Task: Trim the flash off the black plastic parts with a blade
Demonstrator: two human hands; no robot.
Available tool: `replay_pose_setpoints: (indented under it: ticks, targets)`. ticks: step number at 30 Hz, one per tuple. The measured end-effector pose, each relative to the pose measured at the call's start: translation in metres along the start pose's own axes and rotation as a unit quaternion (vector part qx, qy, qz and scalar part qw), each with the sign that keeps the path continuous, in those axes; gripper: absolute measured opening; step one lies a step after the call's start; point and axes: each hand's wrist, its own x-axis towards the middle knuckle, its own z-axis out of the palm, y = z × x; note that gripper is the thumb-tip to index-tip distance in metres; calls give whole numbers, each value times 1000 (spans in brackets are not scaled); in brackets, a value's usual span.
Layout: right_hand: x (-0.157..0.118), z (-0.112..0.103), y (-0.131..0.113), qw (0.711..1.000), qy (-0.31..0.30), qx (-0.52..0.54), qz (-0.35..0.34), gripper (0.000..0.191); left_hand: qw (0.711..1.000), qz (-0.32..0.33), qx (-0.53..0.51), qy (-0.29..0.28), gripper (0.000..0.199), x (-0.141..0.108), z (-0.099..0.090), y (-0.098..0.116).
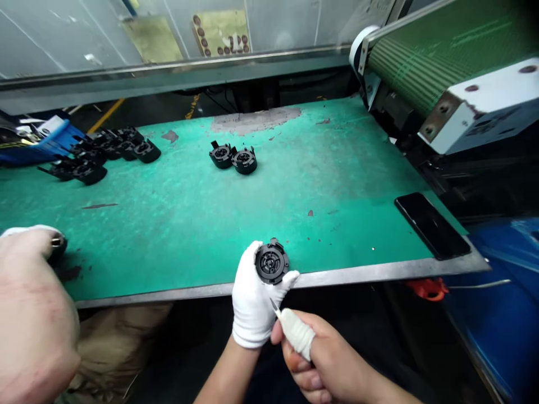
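Note:
My left hand, in a white glove, grips a round black part over the front edge of the green table, its ribbed face turned up. Just below it, my right hand holds a small pointed tool between thumb and fingers, its tip close to the gloved palm. The right thumb is wrapped in white material, and the other right fingers are bare and curled. Two more black round parts sit side by side farther back on the table.
Several black parts cluster at the back left beside a blue bin. A co-worker's arm reaches in at left, holding a dark part. A phone lies near the right corner, below a green conveyor.

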Motion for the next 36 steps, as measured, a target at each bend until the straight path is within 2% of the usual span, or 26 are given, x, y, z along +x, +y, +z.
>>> replay_pose_setpoints:
  ticks: [2, 4, 7, 9, 10, 11, 13, 14, 16, 17, 18, 19, 21, 23, 25, 27, 28, 32, 35, 36]
  targets:
    - [12, 0, 15, 995, 43, 92, -12, 34, 1000, 8, 7, 17, 99, -3, 1, -2]
    - [21, 0, 27, 988, 58, 134, -45, 39, 999, 17, 12, 30, 96, -4, 2, -1]
    - [16, -1, 31, 986, 18, 147, -71, 46, 999, 24, 9, 28, 86, -4, 3, 1]
    - [2, -5, 20, 979, -11, 146, -140, 50, 999, 37, 6, 29, 82, -4, 3, 3]
    - [-6, -9, 12, 970, -6, 145, -195, 50, 998, 42, 7, 34, 81, -3, 2, 4]
    - [-14, -14, 2, 956, 27, 141, -256, 47, 998, 45, 5, 34, 81, -1, -1, 4]
    - [-25, -25, -19, 930, 118, 107, -332, 38, 998, 52, -13, -21, 84, 6, -11, 3]
    - [-27, -32, -29, 923, 159, 72, -344, 34, 995, 56, -30, -74, 83, 11, -19, 2]
    - [-29, -46, -44, 921, 202, -30, -333, 29, 980, 64, -77, -174, 76, 23, -36, -3]
    - [-27, -54, -50, 918, 213, -97, -320, 27, 977, 58, -104, -179, 71, 29, -44, -6]
    - [-25, -61, -55, 909, 224, -173, -306, 28, 978, 46, -132, -155, 69, 34, -51, -10]
    - [-23, -68, -59, 892, 231, -259, -291, 30, 980, 30, -159, -114, 67, 37, -55, -13]
    - [-17, -79, -66, 829, 235, -430, -271, 34, 980, 5, -194, -42, 71, 40, -59, -18]
    - [-10, -83, -72, 747, 219, -568, -267, 35, 982, 5, -181, -48, 85, 38, -56, -19]
    - [-3, -82, -76, 677, 191, -659, -266, 38, 985, 18, -138, -101, 103, 33, -50, -18]
    - [4, -77, -77, 620, 169, -723, -253, 41, 986, 14, -100, -133, 112, 28, -43, -15]
    - [7, -75, -77, 597, 163, -745, -248, 42, 987, 6, -88, -134, 111, 27, -39, -14]
    - [16, -76, -82, 524, 155, -806, -228, 52, 993, -1, -54, -107, 92, 26, -29, -14]
    - [15, -87, -99, 462, 237, -830, -201, 51, 995, 13, -41, -91, 85, 27, -26, -16]
    - [14, -91, -105, 450, 272, -827, -199, 49, 995, 16, -39, -90, 84, 28, -26, -16]
